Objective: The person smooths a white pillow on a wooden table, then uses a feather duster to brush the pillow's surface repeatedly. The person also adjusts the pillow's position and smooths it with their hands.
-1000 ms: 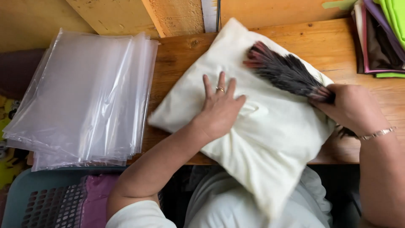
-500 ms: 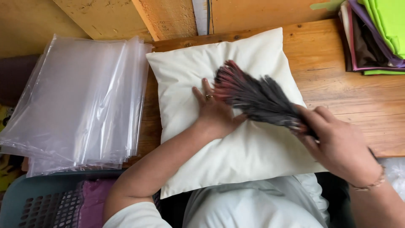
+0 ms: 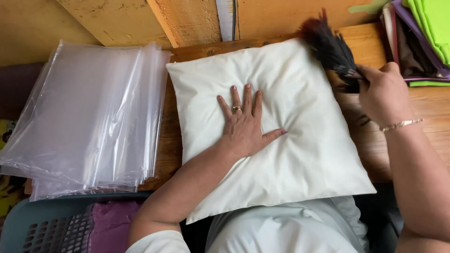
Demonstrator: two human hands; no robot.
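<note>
Head view, only one camera. Left hand (image 3: pixel 243 126) lies flat, fingers spread, palm down on the middle of the white pillow (image 3: pixel 300 154), pressing a dent into it; it grips nothing, just pins the pillow. A ring shows on one finger. Right hand (image 3: pixel 382 93) is closed around the handle of a dark feather duster (image 3: pixel 330 47), up and to the right of the left hand. The duster's feathers, black with reddish tips, point away from the right hand toward the far right corner of the pillow, at or just over that edge; contact with the fabric there can't be told for sure. A thin bracelet sits on the right wrist.

The pillow lies flat and square on the wooden desk (image 3: pixel 422 136), under the left hand, its near edge overhanging the desk toward the person's lap.

Progress, as a judgement: the pillow's surface looks clean and smooth apart from the press dent, and the duster is at the far corner rather than mid-surface, so the brushing of this face looks mostly done. The pillow is bare, in no bag.

Left of the left hand, well apart from it: a stack of clear plastic bags (image 3: pixel 89 117), untouched, hanging over the desk's edge. Below that, near the left elbow, a grey-blue perforated basket (image 3: pixel 28 225) with purple fabric (image 3: pixel 110 225) in it. Beyond the right hand, at the far right corner: a pile of folded cloths (image 3: pixel 429 28), green, purple and brown.
</note>
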